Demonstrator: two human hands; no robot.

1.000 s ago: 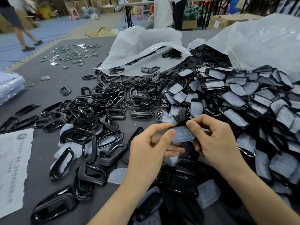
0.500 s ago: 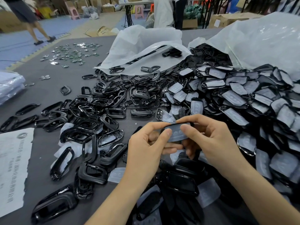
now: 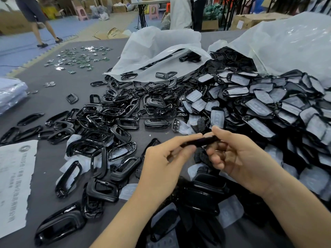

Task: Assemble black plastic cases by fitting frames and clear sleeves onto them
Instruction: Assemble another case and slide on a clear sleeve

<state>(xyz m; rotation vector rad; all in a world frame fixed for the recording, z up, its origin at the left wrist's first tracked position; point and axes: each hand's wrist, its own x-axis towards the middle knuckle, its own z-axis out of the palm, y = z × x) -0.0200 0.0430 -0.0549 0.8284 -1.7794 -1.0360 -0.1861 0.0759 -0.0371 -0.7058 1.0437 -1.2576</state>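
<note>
Right now you hold a black case [image 3: 200, 141] edge-on between both hands, above the grey table [image 3: 53, 97]. Your left hand [image 3: 161, 163] pinches its left end between thumb and forefinger; your right hand [image 3: 238, 158] grips the right end, thumb on top and fingers curled beneath. From this angle you cannot tell whether a sleeve sits on it. Loose black frames [image 3: 107, 122] lie scattered left of your hands, and a heap of sleeved cases [image 3: 268, 108] spills from a clear plastic bag [image 3: 286, 43] on the right. A printed paper sheet [image 3: 14, 185] lies near left
</note>
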